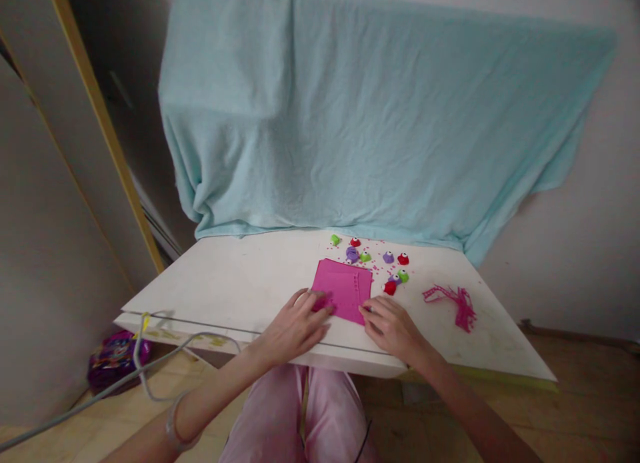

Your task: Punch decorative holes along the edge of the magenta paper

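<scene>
A bright pink sheet (343,280), possibly a small stack of sheets, lies flat near the front edge of the white table. It has a narrow strip of small cut marks near its right side. My left hand (300,323) rests on the sheet's lower left corner, fingers spread and lightly bent, holding nothing. At the lower right edge, my right hand (393,324) has its thumb and fingertips closed on the sheet's border. Anything small under these fingertips is hidden.
Behind the sheet sit several small red, green and purple pieces with eyes, such as a red one (403,258), among scattered pink bits. Pink cut strips (457,304) lie to the right. A light blue cloth (375,130) hangs behind the table (240,283). A grey cable (100,396) runs at left.
</scene>
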### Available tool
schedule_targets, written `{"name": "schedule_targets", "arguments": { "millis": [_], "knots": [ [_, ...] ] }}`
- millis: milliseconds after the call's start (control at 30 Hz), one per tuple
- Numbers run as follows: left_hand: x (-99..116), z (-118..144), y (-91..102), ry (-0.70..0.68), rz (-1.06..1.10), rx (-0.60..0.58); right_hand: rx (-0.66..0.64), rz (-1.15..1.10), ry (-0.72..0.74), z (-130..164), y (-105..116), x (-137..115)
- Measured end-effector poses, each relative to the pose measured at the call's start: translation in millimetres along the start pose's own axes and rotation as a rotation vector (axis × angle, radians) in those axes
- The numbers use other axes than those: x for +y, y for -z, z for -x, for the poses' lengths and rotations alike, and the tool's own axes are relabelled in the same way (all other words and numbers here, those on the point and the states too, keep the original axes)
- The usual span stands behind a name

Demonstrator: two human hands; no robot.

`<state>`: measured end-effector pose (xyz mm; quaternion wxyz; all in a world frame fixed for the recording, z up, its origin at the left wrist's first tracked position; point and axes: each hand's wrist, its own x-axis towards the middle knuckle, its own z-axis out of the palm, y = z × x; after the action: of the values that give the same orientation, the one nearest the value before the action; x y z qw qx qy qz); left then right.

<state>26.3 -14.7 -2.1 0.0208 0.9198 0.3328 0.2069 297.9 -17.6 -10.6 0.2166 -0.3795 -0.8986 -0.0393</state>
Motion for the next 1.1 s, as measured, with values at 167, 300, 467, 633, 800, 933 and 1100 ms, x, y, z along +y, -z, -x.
{"name": "schedule_targets", "arguments": {
  "millis": [167,300,467,633,800,933,1100],
  "knots": [
    [19,-19,-7.9,0.004,-0.015,0.012,-0.028,0.037,-0.015,-3,-2,-2],
    [19,-24,-5.3,0.005,-0.010,0.031,-0.005,0.052,-0.017,-6,-4,-2],
    [3,-12,4.7,-0.013,-0.036,0.009,0.001,0.054,-0.033,-7,-6,-2],
    [-13,9,9.1,-0.018,-0.053,0.022,0.021,0.053,-0.029,-8,-5,-4],
    [-18,22,8.3,0.020,-0.096,0.006,-0.002,0.037,-0.053,-6,-5,-6],
    [-15,27,5.1,0.065,-0.095,0.031,0.017,-0.009,-0.103,-9,-3,-5],
    [-3,31,-5.7,0.186,0.004,0.123,0.277,-0.065,-0.209,-33,48,-35]
  ]
}}
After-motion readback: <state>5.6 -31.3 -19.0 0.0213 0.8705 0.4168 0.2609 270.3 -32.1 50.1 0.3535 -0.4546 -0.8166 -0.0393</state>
